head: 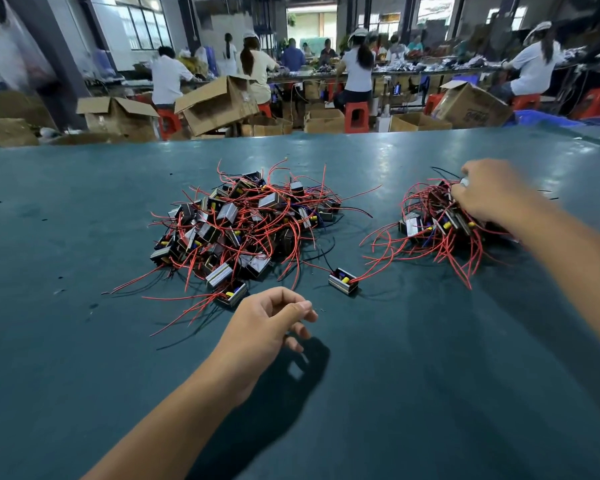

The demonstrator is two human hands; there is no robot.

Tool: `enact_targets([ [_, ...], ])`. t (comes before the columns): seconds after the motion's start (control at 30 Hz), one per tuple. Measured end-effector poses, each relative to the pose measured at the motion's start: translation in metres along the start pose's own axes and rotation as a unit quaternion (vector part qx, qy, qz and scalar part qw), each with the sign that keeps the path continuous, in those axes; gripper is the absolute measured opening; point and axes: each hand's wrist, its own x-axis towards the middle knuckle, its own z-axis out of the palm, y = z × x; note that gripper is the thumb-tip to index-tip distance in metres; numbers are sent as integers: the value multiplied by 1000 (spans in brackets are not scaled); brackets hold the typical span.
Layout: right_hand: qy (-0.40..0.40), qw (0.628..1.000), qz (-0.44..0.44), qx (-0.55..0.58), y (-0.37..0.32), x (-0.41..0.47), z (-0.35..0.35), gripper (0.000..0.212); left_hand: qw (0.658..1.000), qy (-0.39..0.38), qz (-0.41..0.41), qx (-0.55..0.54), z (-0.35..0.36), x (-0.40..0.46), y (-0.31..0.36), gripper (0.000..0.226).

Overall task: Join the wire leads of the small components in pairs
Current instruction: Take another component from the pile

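Observation:
A large heap of small black-and-silver components [236, 226] with red and black wire leads lies mid-table. A smaller heap of the same components [437, 223] lies to the right. One single component [343, 281] sits alone between the heaps, its red lead running toward the right heap. My left hand [267, 327] hovers just in front of the large heap, fingers loosely curled, holding nothing. My right hand [485, 195] rests on top of the right heap, its fingers curled into the components and wires; what exactly they grip is hidden.
The work surface is a dark teal table [84, 341]. Behind its far edge are open cardboard boxes [219, 102], red stools [356, 116] and several seated people at a long bench.

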Motion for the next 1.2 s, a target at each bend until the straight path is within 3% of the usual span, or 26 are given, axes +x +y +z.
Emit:
enact_targets([
  [0.13,58,994,-50,83,-33,-17,-17,37,998,10,22,62,1,-1,-1,15],
  [0.2,57,981,-106,153,-62,-35,-31,35,984,24,66,163,-1,0,-1,15],
  [0.27,57,962,-170,207,-95,-61,-40,30,950,34,125,283,-4,-1,-1,18],
  [0.37,13,943,-224,246,-141,-100,-38,16,919,63,167,351,-8,1,0,23],
  [0.43,-38,936,-248,246,-167,-120,-27,15,890,122,202,391,-15,5,1,23],
  [0.53,-81,930,-271,234,-190,-143,-10,15,813,247,255,461,-40,16,5,21],
  [0.63,-84,922,-290,244,-190,-167,3,16,784,313,181,504,-69,26,2,20],
  [0.73,-96,909,-311,259,-176,-191,13,16,753,292,97,582,-80,31,-3,19],
  [0.93,-105,905,-262,317,-126,-211,23,9,758,279,129,575,-76,28,3,10],
  [1.2,-105,895,-194,387,-106,-209,34,6,756,312,298,492,-55,14,22,18],
])
